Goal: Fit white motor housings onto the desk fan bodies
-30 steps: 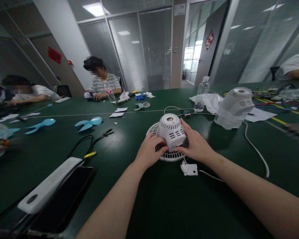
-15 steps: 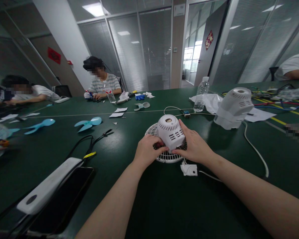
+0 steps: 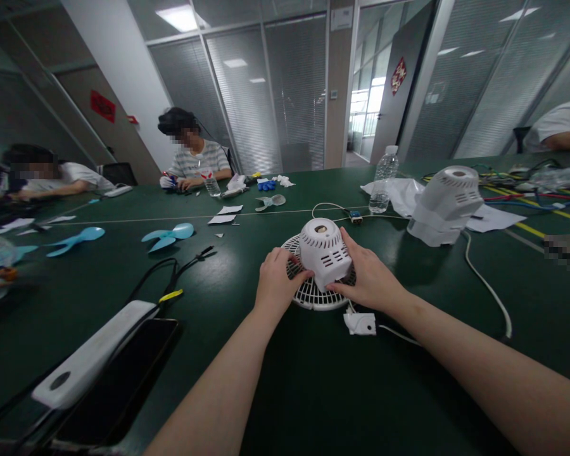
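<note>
A white fan motor housing [image 3: 325, 254] with vent slots and a hole in its top sits over a round white fan grille [image 3: 316, 299]. My right hand [image 3: 368, 269] grips the housing's right side, with the thumb at the lower front edge. On the left, my left hand [image 3: 280, 275] is curled against the housing, its thumb tip at the lower left side. The left fingertips are partly hidden behind the housing and over the grille. Just in front of the grille lies a small white plastic piece [image 3: 360, 323], with a thin cable near it.
A second white fan housing [image 3: 449, 206] stands at right beside a clear bottle [image 3: 384, 180]. Light-blue fan blades [image 3: 168, 236] lie at left. A white power strip [image 3: 92, 354] and a dark phone [image 3: 123, 380] are at front left. A person [image 3: 194, 155] sits across the table.
My left hand has shifted slightly up, its thumb drawn up and left from the housing's bottom edge. The right hand and the housing are nearly where they were.
</note>
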Motion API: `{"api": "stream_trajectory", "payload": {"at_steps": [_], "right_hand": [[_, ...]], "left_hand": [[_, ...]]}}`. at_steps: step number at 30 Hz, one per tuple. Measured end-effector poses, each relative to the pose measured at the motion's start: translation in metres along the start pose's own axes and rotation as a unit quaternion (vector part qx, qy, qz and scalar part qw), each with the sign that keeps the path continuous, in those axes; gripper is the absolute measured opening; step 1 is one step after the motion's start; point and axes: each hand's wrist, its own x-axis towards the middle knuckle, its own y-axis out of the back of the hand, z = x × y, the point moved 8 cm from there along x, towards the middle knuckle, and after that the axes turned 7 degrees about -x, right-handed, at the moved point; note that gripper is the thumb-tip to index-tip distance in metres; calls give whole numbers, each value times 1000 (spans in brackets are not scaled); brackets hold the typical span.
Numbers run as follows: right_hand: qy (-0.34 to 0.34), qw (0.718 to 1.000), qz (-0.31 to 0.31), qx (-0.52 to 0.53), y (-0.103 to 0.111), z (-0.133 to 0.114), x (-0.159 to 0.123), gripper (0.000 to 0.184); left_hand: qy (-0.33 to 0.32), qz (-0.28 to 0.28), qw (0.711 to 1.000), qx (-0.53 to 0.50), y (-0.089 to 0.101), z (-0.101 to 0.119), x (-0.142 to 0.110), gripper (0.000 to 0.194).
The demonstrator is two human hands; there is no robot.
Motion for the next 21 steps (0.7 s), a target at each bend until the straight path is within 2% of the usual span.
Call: {"api": "stream_trajectory", "payload": {"at_steps": [3,6,9,11,15,21], "right_hand": [[3,1000,1,-1,0,0,0,116],[9,1000,1,3,-1,0,0,115],[11,1000,5,3,-1,0,0,115],[10,1000,6,1,-2,1,0,117],[25,1000,5,6,-2,2,1,120],[32,999,1,17,-2,8,3,110]], "left_hand": [[22,11,1000,-3,-2,-9,-2,53],[21,-29,999,0,-11,-12,-3,73],[7,-77,997,16,-17,-10,-3,64],[6,-88,996,29,-16,-8,-3,58],[12,-80,995,54,-11,-6,-1,57],[16,-58,996,69,-1,-2,0,52]]}}
